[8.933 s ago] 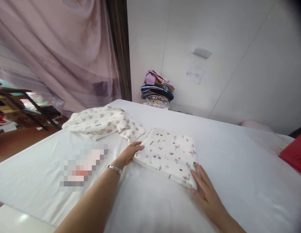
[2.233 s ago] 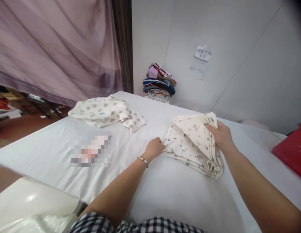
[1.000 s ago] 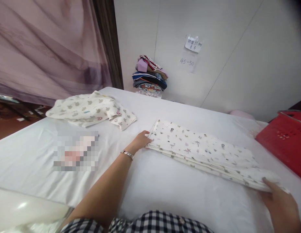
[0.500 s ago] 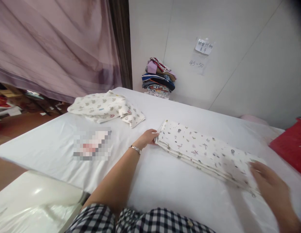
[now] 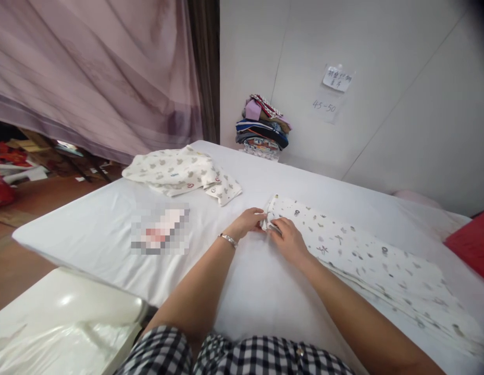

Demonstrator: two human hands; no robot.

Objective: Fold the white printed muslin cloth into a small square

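A long folded white cloth (image 5: 355, 242) with small printed figures lies across the right half of the white-covered table (image 5: 245, 281). At its left end, my left hand (image 5: 249, 221) is closed on the corner, fingertips pinching the fabric. Right beside it, my right hand (image 5: 290, 239) also grips that end, and the fabric is bunched a little between the two hands. My right forearm passes in front of the cloth's near edge and hides part of it. Farther back on the left lies a crumpled white cloth (image 5: 175, 169) with grey animal-head prints.
A blurred-out flat object (image 5: 161, 229) lies on the table's left side. Folded clothes (image 5: 261, 127) are stacked by the wall at the back. A red item (image 5: 470, 245) is at the right edge. A plastic-covered surface (image 5: 65, 312) stands at lower left.
My right hand has moved left from the right part of the folded cloth to its left end, beside my left hand. That end is now bunched. The view has shifted slightly.
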